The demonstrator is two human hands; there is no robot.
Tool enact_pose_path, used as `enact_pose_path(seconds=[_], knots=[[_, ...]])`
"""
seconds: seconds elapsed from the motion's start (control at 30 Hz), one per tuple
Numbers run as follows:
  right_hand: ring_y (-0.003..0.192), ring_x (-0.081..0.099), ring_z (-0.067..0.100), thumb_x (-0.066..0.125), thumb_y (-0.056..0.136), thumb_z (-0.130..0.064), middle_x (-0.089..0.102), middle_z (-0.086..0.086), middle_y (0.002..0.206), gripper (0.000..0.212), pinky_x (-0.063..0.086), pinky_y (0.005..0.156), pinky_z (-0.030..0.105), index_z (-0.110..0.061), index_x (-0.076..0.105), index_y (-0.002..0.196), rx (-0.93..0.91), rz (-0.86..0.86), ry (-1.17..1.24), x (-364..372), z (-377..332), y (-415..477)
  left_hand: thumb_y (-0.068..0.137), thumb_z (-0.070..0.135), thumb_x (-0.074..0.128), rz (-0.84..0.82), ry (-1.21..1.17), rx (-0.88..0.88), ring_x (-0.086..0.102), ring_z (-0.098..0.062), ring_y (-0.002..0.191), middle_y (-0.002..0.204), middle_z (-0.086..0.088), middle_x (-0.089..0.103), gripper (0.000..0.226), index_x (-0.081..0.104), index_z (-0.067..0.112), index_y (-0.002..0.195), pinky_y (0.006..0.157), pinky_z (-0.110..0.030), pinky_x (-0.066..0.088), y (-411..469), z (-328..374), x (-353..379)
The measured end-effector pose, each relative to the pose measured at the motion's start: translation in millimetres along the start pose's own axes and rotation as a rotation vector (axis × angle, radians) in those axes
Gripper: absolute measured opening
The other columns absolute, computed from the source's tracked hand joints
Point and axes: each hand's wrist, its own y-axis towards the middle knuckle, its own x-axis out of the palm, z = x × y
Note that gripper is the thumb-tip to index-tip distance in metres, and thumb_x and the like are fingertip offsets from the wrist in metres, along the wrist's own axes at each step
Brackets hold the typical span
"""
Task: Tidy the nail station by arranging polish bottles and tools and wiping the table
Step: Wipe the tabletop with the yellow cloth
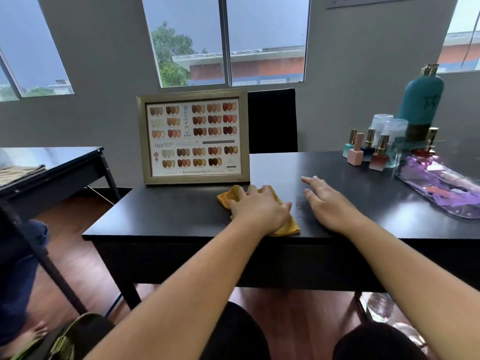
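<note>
Two hands lie flat on the black tabletop [166, 214] in front of the framed colour chart [193, 137]. The left hand [259, 207] presses a yellow cloth [287, 227] onto the tabletop just before the chart's right corner. Its fingers are straight, so its grip is open over the cloth, not curled round it. The right hand [328, 201] rests further right of the chart, just beside the cloth, fingers spread, grip open and holding nothing. Polish bottles [355, 154] stand upright in a cluster well to the right of the chart. A tall teal bottle [422, 100] rises behind them. A clear pouch [441, 189] of purple items lies farthest right of the chart.
</note>
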Motion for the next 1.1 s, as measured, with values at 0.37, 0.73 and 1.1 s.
enact_pose_path(seconds=[0.37, 0.73, 1.1], knots=[[0.145, 0.015, 0.014, 0.026, 0.101, -0.034, 0.027, 0.001, 0.156, 0.045, 0.015, 0.116, 0.036, -0.03, 0.03, 0.145, 0.017, -0.061, -0.135, -1.2, 7.8, 4.2, 0.09, 0.059, 0.011, -0.06, 0.013, -0.011, -0.009, -0.03, 0.145, 0.159, 0.005, 0.0, 0.061, 0.004, 0.039, 0.147, 0.114, -0.055, -0.002, 13.0, -68.8, 11.8], [0.145, 0.019, 0.017, 0.022, 0.101, -0.033, 0.028, 0.004, 0.155, 0.047, 0.01, 0.117, 0.037, -0.027, 0.028, 0.146, 0.035, -0.082, -0.23, 3.8, 1.4, 3.9, 0.095, 0.047, 0.011, -0.038, 0.097, -0.288, -0.004, -0.04, 0.143, 0.159, -0.006, 0.003, 0.059, 0.004, 0.026, 0.149, 0.116, -0.054, 0.002, 11.6, -135.7, -8.3], [0.146, 0.012, 0.013, 0.023, 0.1, -0.024, 0.02, 0.001, 0.158, 0.047, 0.007, 0.117, 0.036, -0.024, 0.03, 0.146, 0.0, -0.144, -0.332, -1.0, 0.1, 2.4, 0.097, 0.046, 0.014, -0.125, 0.044, 0.343, -0.006, -0.022, 0.145, 0.158, 0.009, 0.005, 0.053, 0.007, 0.034, 0.148, 0.116, -0.037, 0.0, 6.1, -42.4, 11.7]])
